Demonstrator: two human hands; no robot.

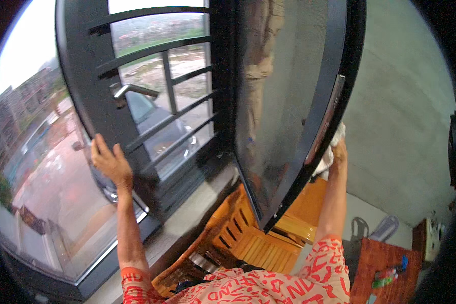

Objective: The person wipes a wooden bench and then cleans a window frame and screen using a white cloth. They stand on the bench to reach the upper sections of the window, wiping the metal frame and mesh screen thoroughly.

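Observation:
My left hand (112, 163) rests against the dark upright window frame (81, 66) on the left, its fingers stretched out and holding nothing. A window sash (309, 66) with a dark frame stands swung inward in front of me. Around its far right edge reaches my right hand (341, 151), closed on a whitish cloth (327, 161) at the far face of the sash. The sash edge hides part of the cloth and some of my fingers. A metal window handle (136, 92) sits on the frame beyond my left hand.
Dark bars (152, 55) cross the opening, with a parked car (162, 126) outside. Below the sash stands a slatted wooden bench (258, 248) beside the sill (202, 202). A reddish wooden table (385, 268) with small items is at lower right, near slippers (385, 228) and a grey wall (400, 111).

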